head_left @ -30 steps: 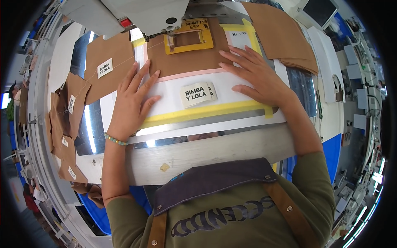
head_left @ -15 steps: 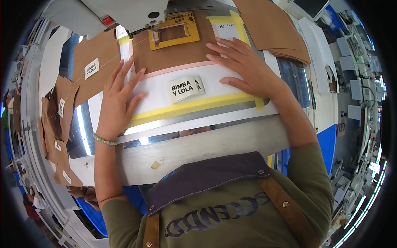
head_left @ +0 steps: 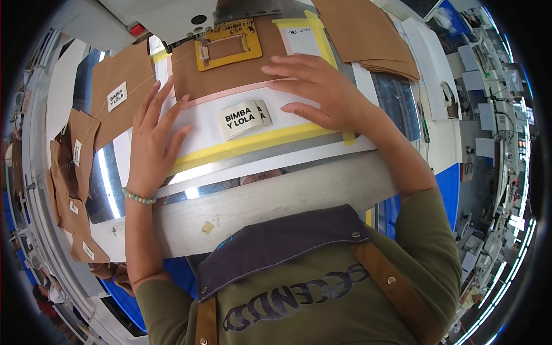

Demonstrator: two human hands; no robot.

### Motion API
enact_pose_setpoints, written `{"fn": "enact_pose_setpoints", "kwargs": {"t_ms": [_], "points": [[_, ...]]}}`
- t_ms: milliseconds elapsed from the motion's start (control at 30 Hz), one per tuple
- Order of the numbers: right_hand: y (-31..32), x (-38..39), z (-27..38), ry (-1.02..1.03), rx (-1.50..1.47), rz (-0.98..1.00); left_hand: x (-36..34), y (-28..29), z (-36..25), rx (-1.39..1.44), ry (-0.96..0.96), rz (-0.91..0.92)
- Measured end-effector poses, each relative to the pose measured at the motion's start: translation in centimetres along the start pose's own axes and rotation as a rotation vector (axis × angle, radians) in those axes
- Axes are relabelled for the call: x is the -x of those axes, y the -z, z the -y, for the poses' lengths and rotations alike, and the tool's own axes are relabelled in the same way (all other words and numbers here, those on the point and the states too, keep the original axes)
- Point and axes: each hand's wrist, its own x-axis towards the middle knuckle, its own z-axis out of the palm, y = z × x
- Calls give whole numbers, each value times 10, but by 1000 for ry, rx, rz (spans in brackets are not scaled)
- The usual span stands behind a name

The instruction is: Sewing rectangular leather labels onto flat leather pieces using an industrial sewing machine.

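Observation:
A flat brown panel [head_left: 227,76] lies under the sewing machine head [head_left: 167,20], its near edge against a pink strip on a white taped template [head_left: 198,123]. On the panel sits a yellow rectangular frame [head_left: 251,50] with a window cut in it. My left hand [head_left: 152,135] rests open, fingers spread, at the template's left side near the pink strip. Fingers apart and holding nothing, my right hand [head_left: 325,95] is over the template's right part, its fingertips above the panel's near right edge. Between the hands lies a small stack of white printed labels [head_left: 240,119].
At left, a labelled brown piece [head_left: 123,86] trails thread, with more brown pieces [head_left: 72,172] heaped nearer me. Stacked brown panels [head_left: 365,34] lie at the far right. A thin tool [head_left: 425,125] is by the right edge. Yellow tape [head_left: 230,150] borders the template.
The whole view has shifted a little, so things appear farther left. My right hand has moved slightly left, over the panel's edge. My left hand has stayed about where it was.

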Motion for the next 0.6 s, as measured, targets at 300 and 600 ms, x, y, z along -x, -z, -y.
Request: {"fn": "enact_pose_setpoints", "kwargs": {"t_ms": [300, 600], "points": [[-20, -33, 39, -70, -223, -31, -13, -8, -49, 377, -58, 17], [-18, -32, 33, -191, -366, -56, -21, -7, -45, 474, -48, 14]]}}
